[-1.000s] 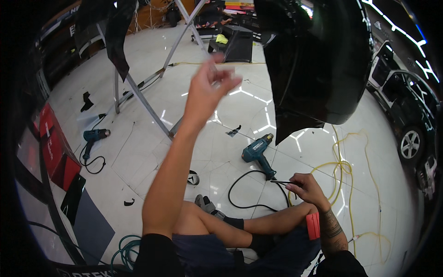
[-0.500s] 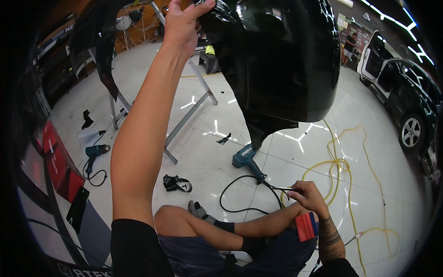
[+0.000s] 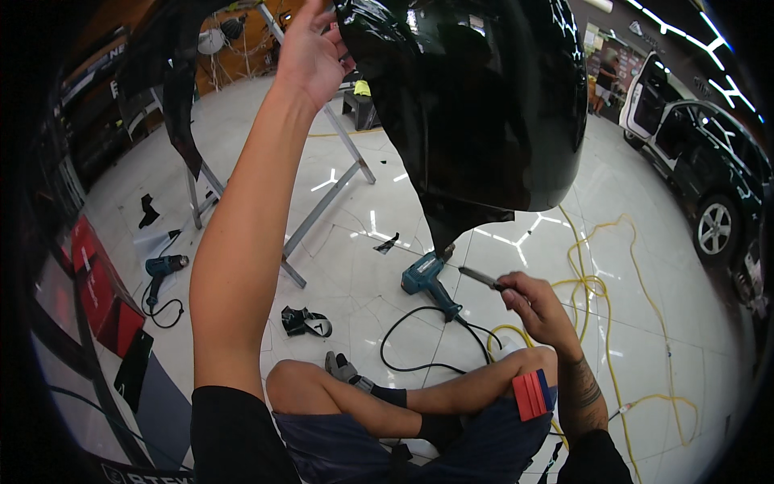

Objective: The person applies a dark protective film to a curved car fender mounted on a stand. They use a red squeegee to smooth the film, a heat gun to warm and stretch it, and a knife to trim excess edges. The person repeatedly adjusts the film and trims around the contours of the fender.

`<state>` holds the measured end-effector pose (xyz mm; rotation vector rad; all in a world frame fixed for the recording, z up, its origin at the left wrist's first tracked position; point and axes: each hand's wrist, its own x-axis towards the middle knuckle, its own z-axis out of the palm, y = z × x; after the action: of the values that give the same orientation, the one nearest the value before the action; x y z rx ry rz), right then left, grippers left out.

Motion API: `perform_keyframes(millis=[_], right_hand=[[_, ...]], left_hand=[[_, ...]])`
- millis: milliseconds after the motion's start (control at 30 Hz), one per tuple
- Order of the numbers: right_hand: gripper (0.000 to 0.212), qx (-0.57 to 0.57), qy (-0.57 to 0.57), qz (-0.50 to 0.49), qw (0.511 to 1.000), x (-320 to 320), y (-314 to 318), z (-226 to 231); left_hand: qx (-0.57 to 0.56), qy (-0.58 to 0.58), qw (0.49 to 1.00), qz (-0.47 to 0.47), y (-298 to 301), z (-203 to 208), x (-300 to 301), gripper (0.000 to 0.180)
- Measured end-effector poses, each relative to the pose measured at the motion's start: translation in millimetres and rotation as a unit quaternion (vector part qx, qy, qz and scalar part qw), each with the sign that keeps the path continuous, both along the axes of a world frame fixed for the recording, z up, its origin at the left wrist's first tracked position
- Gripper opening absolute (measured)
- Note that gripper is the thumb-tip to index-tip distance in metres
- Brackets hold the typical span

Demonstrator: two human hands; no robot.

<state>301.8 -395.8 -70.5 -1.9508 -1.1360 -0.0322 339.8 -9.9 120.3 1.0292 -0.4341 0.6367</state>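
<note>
A large glossy black panel [image 3: 484, 105] hangs at the top, wrapped in black film [image 3: 387, 133] whose loose edge runs down its left side to a hanging flap at the bottom. My left hand [image 3: 310, 56] is raised, its fingers curled at that left edge; the fingertips are partly hidden. Below the panel, my right hand [image 3: 536, 305] grips a slim metal cutter knife [image 3: 480, 278], its tip pointing up and left, apart from the film. A teal heat gun [image 3: 427, 278] lies on the floor beneath the flap, left of the knife.
A red squeegee [image 3: 532, 395] rests on my right thigh. Yellow cable [image 3: 592, 286] loops across the floor at right. A metal stand [image 3: 326, 211], film scraps [image 3: 387, 243], a second heat gun [image 3: 164, 270] and a red box [image 3: 101, 294] are at left. A dark car [image 3: 717, 185] stands at far right.
My right hand has risen from near my knee, bringing the knife up toward the flap. My left thumb has come off the panel's face, and the left hand has shifted slightly left.
</note>
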Motion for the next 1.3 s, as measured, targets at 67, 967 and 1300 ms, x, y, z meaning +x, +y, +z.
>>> perform_keyframes(millis=[67,967,1300], right_hand=[[0.016,0.01,-0.026,0.013,1.0,1,11,20],[0.013,0.07,-0.084,0.025,0.994,3,43,60],[0.016,0.179,-0.084,-0.002,0.98,22,90,126]], left_hand=[[0.009,0.028,0.999,0.025,-16,-1,3,0.033],[-0.156,-0.036,0.985,0.056,-34,-5,7,0.012],[0.025,-0.136,0.973,0.184,-1,-13,-6,0.018]])
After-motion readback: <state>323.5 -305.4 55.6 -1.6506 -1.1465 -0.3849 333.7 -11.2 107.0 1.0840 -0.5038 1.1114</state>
